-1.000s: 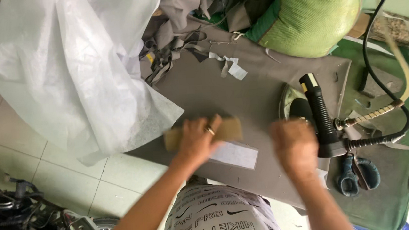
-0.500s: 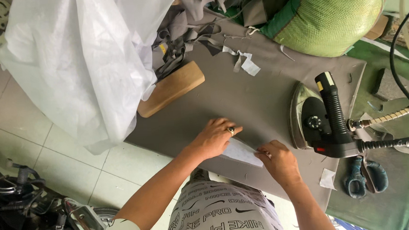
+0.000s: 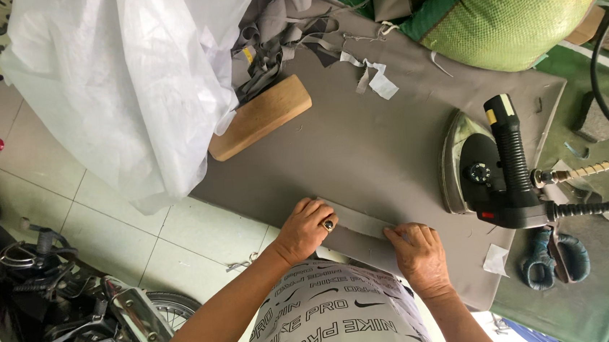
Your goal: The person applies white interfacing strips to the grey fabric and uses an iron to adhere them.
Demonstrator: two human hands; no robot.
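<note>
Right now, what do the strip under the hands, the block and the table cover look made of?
Strip: thin grey woven fabric, matte, it seems; lies flat with a crisp edge.
Block: bare wood, pale tan, with rounded ends and faint grain.
Table cover: grey cloth, matte, probably padded; no shine, soft edges.

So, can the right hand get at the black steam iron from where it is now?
Probably yes: the right hand presses the grey fabric strip, and only bare grey table cover lies between it and the black steam iron.
</note>
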